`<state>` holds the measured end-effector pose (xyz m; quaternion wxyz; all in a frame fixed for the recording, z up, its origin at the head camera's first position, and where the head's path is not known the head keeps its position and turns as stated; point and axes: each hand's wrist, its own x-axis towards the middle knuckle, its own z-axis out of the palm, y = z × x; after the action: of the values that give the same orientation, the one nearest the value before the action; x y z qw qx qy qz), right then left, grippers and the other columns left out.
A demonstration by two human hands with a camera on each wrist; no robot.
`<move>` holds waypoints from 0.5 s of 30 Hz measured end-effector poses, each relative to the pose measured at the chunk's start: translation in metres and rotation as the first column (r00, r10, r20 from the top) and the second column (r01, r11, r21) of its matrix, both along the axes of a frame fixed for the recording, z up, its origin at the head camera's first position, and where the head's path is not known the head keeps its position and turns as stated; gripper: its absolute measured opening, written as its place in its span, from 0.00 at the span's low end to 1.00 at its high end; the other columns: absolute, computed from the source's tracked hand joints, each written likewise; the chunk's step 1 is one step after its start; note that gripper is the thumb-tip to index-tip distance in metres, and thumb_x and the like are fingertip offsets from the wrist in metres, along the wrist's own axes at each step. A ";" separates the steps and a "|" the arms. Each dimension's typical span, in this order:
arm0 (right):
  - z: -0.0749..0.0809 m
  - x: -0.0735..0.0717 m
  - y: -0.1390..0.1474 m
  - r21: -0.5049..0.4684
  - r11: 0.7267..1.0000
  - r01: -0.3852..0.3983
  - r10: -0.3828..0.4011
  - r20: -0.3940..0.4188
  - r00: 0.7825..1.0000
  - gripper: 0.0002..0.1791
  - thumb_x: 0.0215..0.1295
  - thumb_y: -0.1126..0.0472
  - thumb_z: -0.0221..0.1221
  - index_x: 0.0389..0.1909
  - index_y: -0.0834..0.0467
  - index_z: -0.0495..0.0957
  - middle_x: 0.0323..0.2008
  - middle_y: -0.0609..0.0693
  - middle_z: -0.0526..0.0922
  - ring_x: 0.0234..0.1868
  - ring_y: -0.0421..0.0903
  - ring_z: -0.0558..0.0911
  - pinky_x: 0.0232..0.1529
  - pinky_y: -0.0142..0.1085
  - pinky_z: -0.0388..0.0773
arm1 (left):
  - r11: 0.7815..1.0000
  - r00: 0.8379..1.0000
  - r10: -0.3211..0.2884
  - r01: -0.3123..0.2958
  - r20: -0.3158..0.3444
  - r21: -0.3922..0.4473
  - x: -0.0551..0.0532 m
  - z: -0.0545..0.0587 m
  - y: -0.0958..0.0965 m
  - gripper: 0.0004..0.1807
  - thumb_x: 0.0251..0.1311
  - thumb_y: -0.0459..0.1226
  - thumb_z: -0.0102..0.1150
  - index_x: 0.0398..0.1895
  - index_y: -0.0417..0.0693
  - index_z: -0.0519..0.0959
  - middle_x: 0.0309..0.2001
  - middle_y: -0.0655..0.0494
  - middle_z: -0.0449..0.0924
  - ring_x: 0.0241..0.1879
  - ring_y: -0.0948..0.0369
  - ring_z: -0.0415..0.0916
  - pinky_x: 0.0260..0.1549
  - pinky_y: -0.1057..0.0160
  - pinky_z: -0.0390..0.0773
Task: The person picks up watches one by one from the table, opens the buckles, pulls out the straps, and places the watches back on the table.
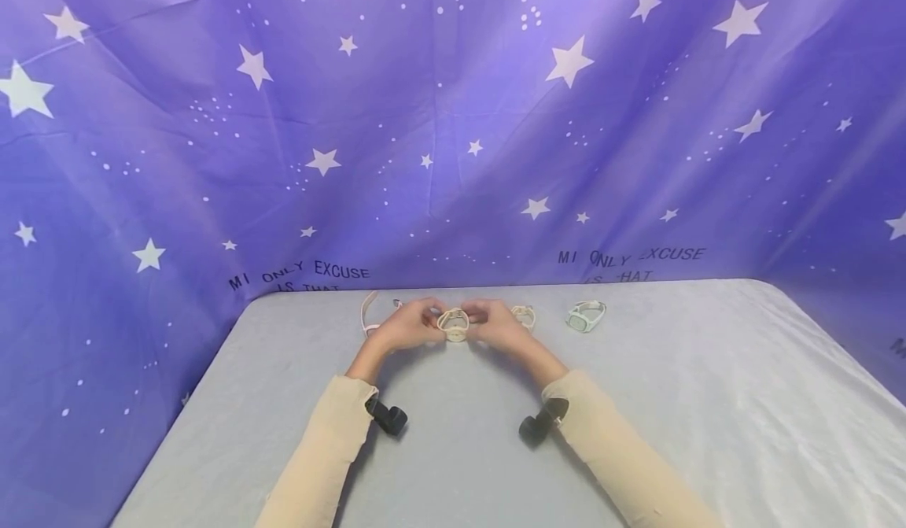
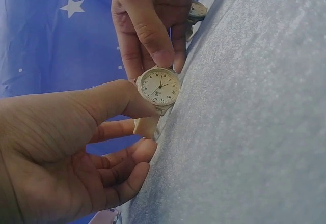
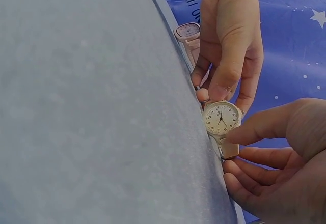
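Observation:
A cream wristwatch (image 1: 456,334) with a round white dial stands on the table in front of me, its strap looped round behind the dial. My left hand (image 1: 410,325) pinches its left side between thumb and fingers. On the other side my right hand (image 1: 498,325) grips it the same way. Dark numerals and hands show on the watch face (image 2: 160,86) in the left wrist view. Below the dial, the strap (image 3: 231,148) lies between the right thumb and fingers in the right wrist view.
Left of my hands lies a pink watch (image 3: 188,30), partly hidden by the left hand. Another cream watch (image 1: 524,316) sits just behind the right hand. Farther right is a pale green watch (image 1: 585,316). A purple starry cloth (image 1: 439,119) hangs behind the grey-covered table (image 1: 460,449).

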<state>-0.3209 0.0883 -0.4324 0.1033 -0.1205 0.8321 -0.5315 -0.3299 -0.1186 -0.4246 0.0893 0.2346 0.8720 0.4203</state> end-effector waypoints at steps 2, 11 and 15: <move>0.000 0.000 0.000 0.000 1.000 -0.009 0.009 0.000 1.000 0.35 0.54 0.75 0.61 0.67 0.71 0.70 0.63 0.68 0.78 0.63 0.62 0.78 0.66 0.50 0.76 | 1.000 1.000 -0.003 0.003 -0.003 0.002 0.000 0.000 0.000 0.23 0.48 0.25 0.67 0.52 0.33 0.78 0.36 0.42 0.84 0.29 0.63 0.76 0.27 0.69 0.78; 0.001 0.001 0.000 0.034 0.999 -0.026 0.027 -0.014 1.000 0.35 0.54 0.74 0.62 0.67 0.70 0.70 0.62 0.67 0.79 0.63 0.63 0.79 0.65 0.50 0.77 | 1.000 0.999 0.014 -0.014 0.030 0.012 -0.003 -0.001 -0.001 0.24 0.48 0.26 0.68 0.52 0.35 0.77 0.37 0.43 0.83 0.31 0.62 0.78 0.30 0.69 0.80; 0.004 0.004 0.000 0.040 0.999 -0.021 0.022 -0.011 1.000 0.33 0.54 0.74 0.62 0.65 0.69 0.73 0.60 0.67 0.81 0.62 0.63 0.80 0.58 0.47 0.82 | 1.000 0.999 0.021 -0.022 0.025 0.011 -0.002 0.000 -0.001 0.22 0.48 0.25 0.68 0.50 0.34 0.77 0.36 0.43 0.83 0.29 0.63 0.77 0.28 0.69 0.79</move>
<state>-0.3174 0.0879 -0.4286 0.1067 -0.1304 0.8419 -0.5127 -0.3318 -0.1193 -0.4248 0.0942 0.2205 0.8708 0.4291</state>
